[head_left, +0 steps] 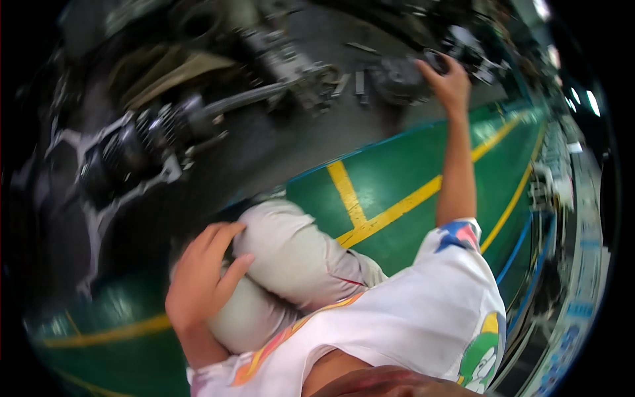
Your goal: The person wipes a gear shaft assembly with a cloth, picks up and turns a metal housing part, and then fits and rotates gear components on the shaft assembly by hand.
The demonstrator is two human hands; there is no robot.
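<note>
My right hand (pixel 452 85) reaches far out to the right, thumb and fingers curled round a dark, round, ring-like metal part (pixel 436 61). Its exact kind does not show. Close by, left of that hand, lies a dark round metal housing (pixel 397 81). My left hand (pixel 206 276) rests by my bent knee (pixel 274 225) in light trousers, thumb and fingers apart, holding nothing.
A gear shaft assembly (pixel 149 142) on a metal frame lies at left. Greasy metal parts (pixel 281 56) and small flat strips (pixel 360 86) sit on the dark surface ahead. Yellow lines mark the green floor (pixel 397 178). Shelving with blue hoses (pixel 539 245) stands at right.
</note>
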